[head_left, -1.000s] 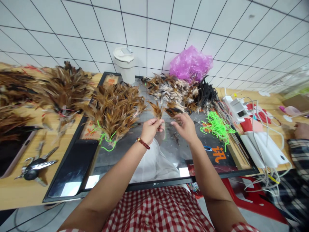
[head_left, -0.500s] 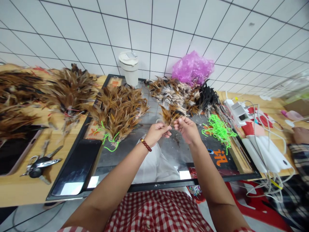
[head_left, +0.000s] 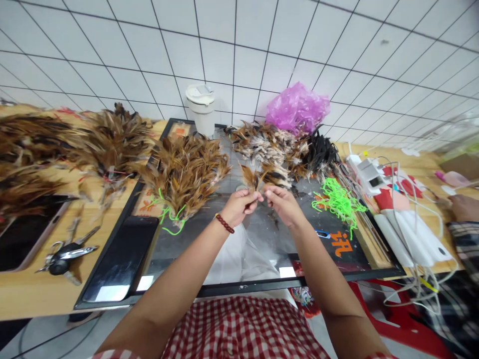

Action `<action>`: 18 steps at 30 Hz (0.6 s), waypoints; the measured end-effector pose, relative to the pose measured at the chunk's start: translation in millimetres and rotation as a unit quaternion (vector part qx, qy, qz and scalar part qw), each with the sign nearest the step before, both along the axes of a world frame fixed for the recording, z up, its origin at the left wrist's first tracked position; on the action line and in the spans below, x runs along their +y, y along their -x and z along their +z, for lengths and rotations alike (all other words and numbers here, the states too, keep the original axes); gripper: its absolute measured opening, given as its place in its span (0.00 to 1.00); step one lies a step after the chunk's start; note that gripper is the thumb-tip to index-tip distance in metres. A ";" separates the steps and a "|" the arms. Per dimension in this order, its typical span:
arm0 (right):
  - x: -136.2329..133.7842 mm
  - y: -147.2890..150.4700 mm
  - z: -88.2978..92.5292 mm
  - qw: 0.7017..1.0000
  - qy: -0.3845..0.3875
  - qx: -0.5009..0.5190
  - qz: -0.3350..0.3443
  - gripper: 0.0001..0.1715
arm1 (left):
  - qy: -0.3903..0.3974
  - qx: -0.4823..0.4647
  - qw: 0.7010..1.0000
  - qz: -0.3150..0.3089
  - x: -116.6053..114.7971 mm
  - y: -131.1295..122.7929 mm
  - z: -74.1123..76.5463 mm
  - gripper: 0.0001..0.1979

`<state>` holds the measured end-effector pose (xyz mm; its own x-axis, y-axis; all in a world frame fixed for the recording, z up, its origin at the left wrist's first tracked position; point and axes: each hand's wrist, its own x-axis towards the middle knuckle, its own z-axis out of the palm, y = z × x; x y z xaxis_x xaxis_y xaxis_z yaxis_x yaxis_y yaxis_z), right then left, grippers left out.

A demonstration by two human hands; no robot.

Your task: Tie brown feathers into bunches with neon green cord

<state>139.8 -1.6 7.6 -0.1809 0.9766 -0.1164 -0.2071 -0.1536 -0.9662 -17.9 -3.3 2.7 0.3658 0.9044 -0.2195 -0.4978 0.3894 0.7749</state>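
Brown feathers (head_left: 250,175) stand up fanned from the pinched fingertips of my left hand (head_left: 241,207), which wears a bracelet of dark red beads (head_left: 225,224). Close beside it, my right hand (head_left: 283,204) is closed in a pinch near the feathers' base; what its fingertips hold is too small to make out. Just behind the hands lies a heap of loose brown, black and whitish feathers (head_left: 262,144). To the left is a big pile of brown feathers (head_left: 187,169) with bright green strings (head_left: 170,214) at its near edge.
A tangle of green strings (head_left: 339,202) lies right, near black feathers (head_left: 324,152). A white lidded cup (head_left: 201,109) and pink plastic bag (head_left: 298,107) stand behind. Left are a phone (head_left: 121,259), keys (head_left: 65,257) and feather bundles (head_left: 108,142). White chargers (head_left: 368,172) and another person's sleeve (head_left: 466,244) are right.
My hands have shifted slightly left. The feathers in my left hand now stand more apart from the heap behind. My right hand has moved a little left and down.
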 end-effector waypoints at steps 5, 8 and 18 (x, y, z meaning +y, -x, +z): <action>1.4 6.9 -0.9 0.998 -0.027 -0.012 -0.049 0.15 | 0.013 0.015 1.000 -0.020 -0.9 -1.5 1.5 0.14; 3.0 2.7 3.0 0.996 -0.029 0.005 -0.088 0.15 | 0.060 0.016 0.998 0.004 0.4 -1.3 3.0 0.13; -0.6 -1.2 -2.5 0.974 -0.167 -0.127 -0.085 0.07 | 0.085 0.063 0.993 -0.042 -0.5 -0.2 8.8 0.08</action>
<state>141.0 -2.2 5.0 -0.0203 0.9811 0.1922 0.0498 0.1930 -0.9799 -17.7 -3.8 11.4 0.3974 0.8180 -0.4159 -0.3612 0.5561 0.7485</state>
